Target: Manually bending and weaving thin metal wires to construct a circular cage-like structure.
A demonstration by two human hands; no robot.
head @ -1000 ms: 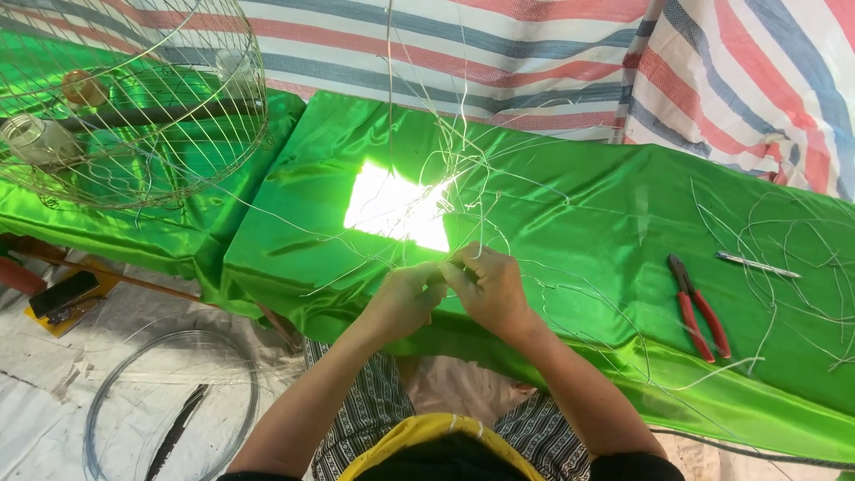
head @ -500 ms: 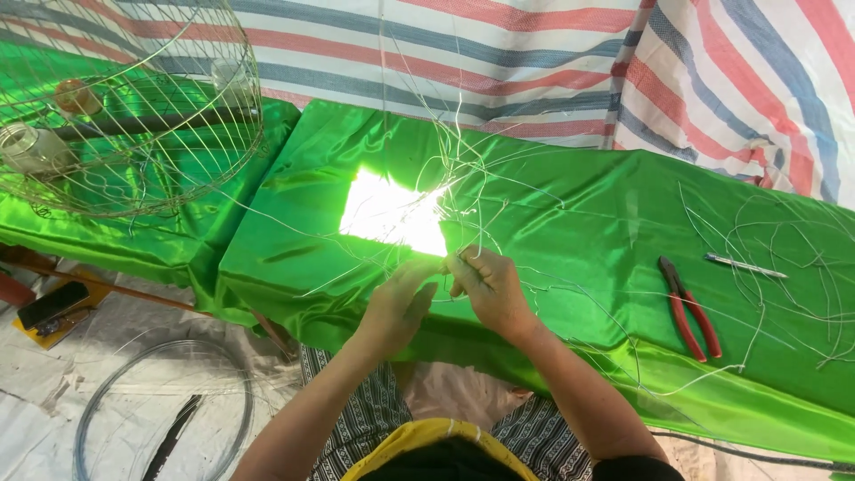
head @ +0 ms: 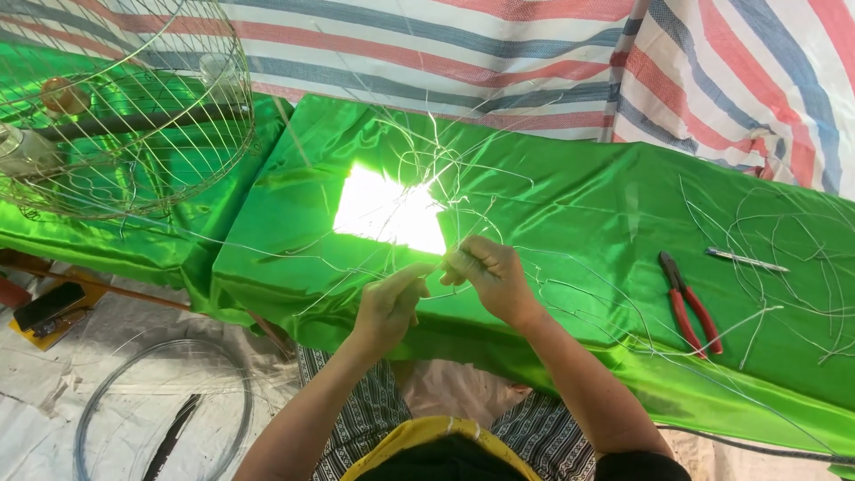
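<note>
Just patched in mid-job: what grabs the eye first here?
The shiny green cloth over the table, with a bright glare patch at its middle. Just in front of it, both hands, left hand and right hand, pinch thin wire. A wire cage stands far left; red pliers lie right.

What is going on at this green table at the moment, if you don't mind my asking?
A person sits at a table covered in green cloth and works thin wire with bare hands. The left hand and the right hand meet over the near edge of the table, each pinching the wire between the fingertips. More loose wire lies spread on the cloth. Red-handled pliers and a pen-like tool lie untouched on the person's right. A round wire cage stands on the left.
</note>
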